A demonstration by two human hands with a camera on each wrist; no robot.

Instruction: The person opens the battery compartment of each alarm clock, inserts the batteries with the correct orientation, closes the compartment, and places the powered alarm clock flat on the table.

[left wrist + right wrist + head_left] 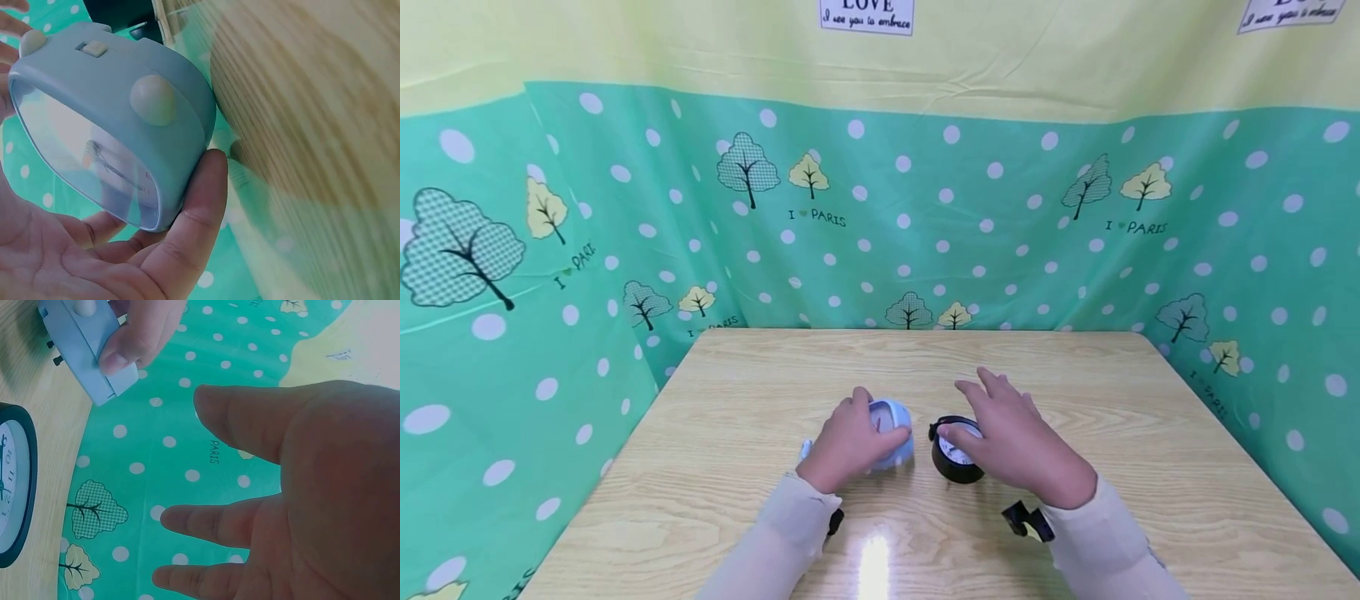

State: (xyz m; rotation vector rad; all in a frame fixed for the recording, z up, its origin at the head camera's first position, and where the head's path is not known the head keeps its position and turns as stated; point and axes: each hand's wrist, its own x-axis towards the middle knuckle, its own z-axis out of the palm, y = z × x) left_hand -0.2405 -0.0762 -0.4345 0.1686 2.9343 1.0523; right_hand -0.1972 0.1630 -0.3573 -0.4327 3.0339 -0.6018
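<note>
A light-blue alarm clock [892, 457] with white knobs on its casing stands near the middle of the wooden table. My left hand [853, 442] grips it by the sides, thumb on one side and fingers on the other, as the left wrist view of the blue clock [125, 112] also shows. Just right of it is a round black clock [958, 472] with a white face. Over that one hovers my right hand [1007, 429], fingers spread and holding nothing. The right wrist view shows its straight fingers [219, 522] apart from the black clock [28, 487].
The wooden table [737, 375] reaches back to a green dotted curtain [925, 208] printed with trees, which also hangs along both sides. Black camera mounts [1028, 522] sit at the wrists. Light glares on the tabletop near the front.
</note>
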